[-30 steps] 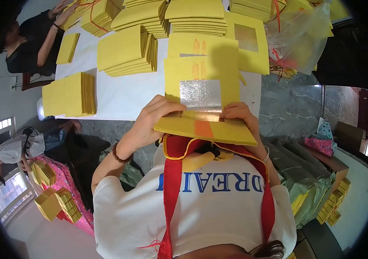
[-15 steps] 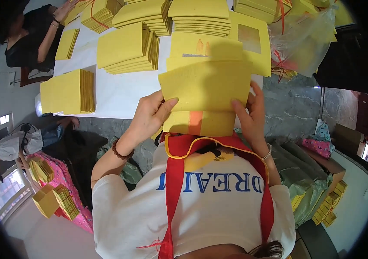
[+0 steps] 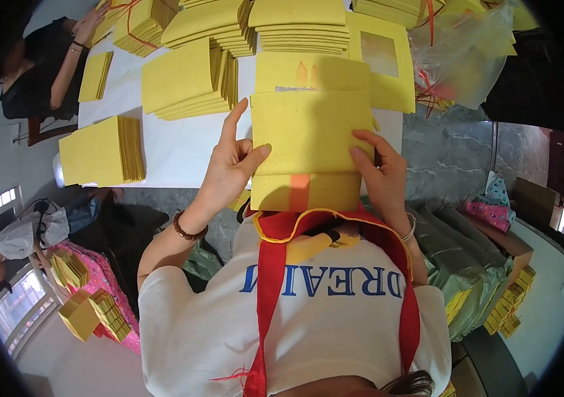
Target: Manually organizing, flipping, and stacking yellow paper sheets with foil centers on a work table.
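Note:
A sheet of thick yellow paper (image 3: 312, 132) lies flat in front of me at the table's near edge, over other yellow paper. Below its lower edge shows a yellow piece with an orange strip (image 3: 300, 192). My left hand (image 3: 232, 162) pinches the left edge of the paper, thumb on top and index finger stretched up off it. At the right edge, my right hand (image 3: 380, 165) grips with thumb and bent index finger; its other fingers are partly hidden. Just beyond lies a yellow sheet with orange printed marks (image 3: 328, 69).
Folded yellow paper stacks (image 3: 186, 79) cover the white table (image 3: 176, 149), with another stack (image 3: 100, 151) at the left. A clear plastic bag (image 3: 464, 63) sits at the far right. Another person's arm (image 3: 67, 76) reaches in at the far left. A second person (image 3: 37, 231) is farther back.
The top sheet, tilted and flared before, now lies flat and squared over the paper below. My left index finger has lifted and straightened. My right fingers have come lower along the right edge.

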A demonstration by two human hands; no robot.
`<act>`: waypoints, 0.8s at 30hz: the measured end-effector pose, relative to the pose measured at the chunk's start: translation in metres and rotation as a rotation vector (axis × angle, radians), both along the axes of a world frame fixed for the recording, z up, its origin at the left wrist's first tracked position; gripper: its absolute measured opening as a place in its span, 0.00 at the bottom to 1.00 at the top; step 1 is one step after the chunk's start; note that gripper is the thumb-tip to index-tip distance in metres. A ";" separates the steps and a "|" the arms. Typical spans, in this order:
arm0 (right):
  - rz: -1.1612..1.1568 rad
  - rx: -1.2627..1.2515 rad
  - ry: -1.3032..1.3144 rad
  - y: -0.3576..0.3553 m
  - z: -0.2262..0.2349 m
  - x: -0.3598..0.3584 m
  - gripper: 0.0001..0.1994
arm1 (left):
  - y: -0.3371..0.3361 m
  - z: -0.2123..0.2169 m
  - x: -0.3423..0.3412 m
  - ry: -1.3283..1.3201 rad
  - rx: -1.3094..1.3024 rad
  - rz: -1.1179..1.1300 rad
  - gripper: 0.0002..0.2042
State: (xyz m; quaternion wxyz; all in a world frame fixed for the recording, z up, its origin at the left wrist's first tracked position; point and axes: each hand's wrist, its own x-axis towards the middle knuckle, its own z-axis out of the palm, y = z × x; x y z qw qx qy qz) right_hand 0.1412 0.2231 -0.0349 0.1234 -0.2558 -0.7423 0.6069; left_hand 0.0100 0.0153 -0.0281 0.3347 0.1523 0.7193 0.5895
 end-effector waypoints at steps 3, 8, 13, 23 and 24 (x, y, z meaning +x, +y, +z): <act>-0.017 0.027 0.016 -0.002 -0.001 0.000 0.12 | 0.001 0.003 -0.001 0.018 -0.024 -0.014 0.32; -0.039 0.024 0.001 -0.005 -0.001 0.000 0.12 | 0.003 0.009 0.000 0.057 -0.093 -0.035 0.32; -0.050 0.035 0.002 -0.005 0.002 -0.001 0.12 | 0.004 0.016 0.002 0.095 -0.134 -0.011 0.28; -0.072 0.060 0.014 -0.006 -0.006 -0.002 0.11 | 0.041 0.040 0.005 1.195 -0.077 -0.291 0.17; -0.067 0.076 0.021 -0.006 -0.006 -0.002 0.12 | 0.048 0.038 0.012 1.171 -0.090 -0.365 0.19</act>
